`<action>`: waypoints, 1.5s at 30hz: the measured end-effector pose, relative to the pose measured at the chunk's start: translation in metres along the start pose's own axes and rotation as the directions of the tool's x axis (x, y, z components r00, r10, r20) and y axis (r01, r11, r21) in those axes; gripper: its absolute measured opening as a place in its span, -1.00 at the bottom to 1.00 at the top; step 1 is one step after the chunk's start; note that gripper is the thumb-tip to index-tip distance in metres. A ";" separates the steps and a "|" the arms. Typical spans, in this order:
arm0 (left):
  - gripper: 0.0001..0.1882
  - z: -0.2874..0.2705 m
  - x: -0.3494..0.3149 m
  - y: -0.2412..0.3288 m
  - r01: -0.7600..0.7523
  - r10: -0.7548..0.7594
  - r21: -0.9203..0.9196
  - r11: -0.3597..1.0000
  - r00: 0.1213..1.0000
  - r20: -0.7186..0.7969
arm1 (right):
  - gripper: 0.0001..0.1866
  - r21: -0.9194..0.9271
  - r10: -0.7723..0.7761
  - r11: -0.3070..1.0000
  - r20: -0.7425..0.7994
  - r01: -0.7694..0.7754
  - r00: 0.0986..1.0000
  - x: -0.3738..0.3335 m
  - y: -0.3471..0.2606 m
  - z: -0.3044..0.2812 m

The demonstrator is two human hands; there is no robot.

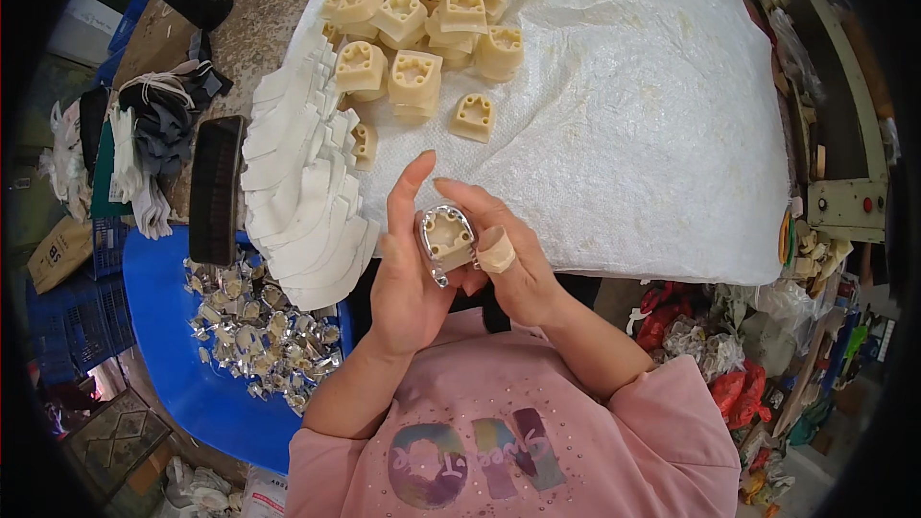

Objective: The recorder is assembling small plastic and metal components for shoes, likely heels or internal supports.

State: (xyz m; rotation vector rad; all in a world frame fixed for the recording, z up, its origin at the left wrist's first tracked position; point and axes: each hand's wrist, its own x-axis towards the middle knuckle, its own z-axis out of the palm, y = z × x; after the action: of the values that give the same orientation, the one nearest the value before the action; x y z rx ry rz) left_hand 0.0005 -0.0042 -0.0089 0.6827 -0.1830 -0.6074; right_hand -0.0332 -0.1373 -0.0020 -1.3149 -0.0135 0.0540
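A person in a pink sweatshirt (pixel 518 441) works at a cluttered surface, both hands raised close to the chest around a single small part. The left hand (pixel 408 269) cradles a cream-coloured block (pixel 447 238) from below and behind, its fingers curled shut on it with the index finger standing straight up beside it. The right hand (pixel 513 264), one finger wrapped in a tan bandage (pixel 497 251), closes in from the other side, its fingertips pinching a shiny silver strip (pixel 439 230) that arches around the block's rounded top. By the look of it, the strip is being fitted or pressed around the block, and the step is partway along; finishing it would seem to call for firm, even pressure along the strip's curve while the left hand keeps the block from turning.

Just left of the hands, a blue tray (pixel 168 345) holds a heap of crumpled silver pieces (pixel 254 326). Above it lies a fanned row of white sheets (pixel 297 182), with a dark flat pad (pixel 214 190) beside them. Farther out, a white woven sack (pixel 633 125) covers the surface, and a pile of matching cream blocks (pixel 422 29) sits at its far left, one of them (pixel 472 117) lying apart from the rest. A machine panel (pixel 844 201) stands at the right edge.
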 end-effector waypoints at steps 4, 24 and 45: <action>-0.14 -0.018 0.006 0.009 -0.039 0.019 0.082 0.996 0.973 0.231 | -0.59 -0.175 -0.164 0.974 -0.117 0.143 0.979 0.006 -0.011 0.000; -0.56 0.009 -0.004 0.038 -0.249 0.225 0.942 0.226 0.954 0.199 | -0.85 0.109 0.143 0.980 0.176 -0.164 0.974 0.022 -0.008 -0.038; -0.51 0.009 0.002 0.002 -0.269 0.491 0.963 0.003 0.839 0.233 | -0.75 -0.191 -0.111 0.975 0.031 0.115 0.993 0.008 0.004 -0.012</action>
State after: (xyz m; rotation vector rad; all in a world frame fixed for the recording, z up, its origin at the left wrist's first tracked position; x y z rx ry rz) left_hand 0.0000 -0.0089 -0.0009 1.9711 -0.6430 0.2932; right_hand -0.0245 -0.1481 -0.0088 -1.5045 -0.1126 -0.0321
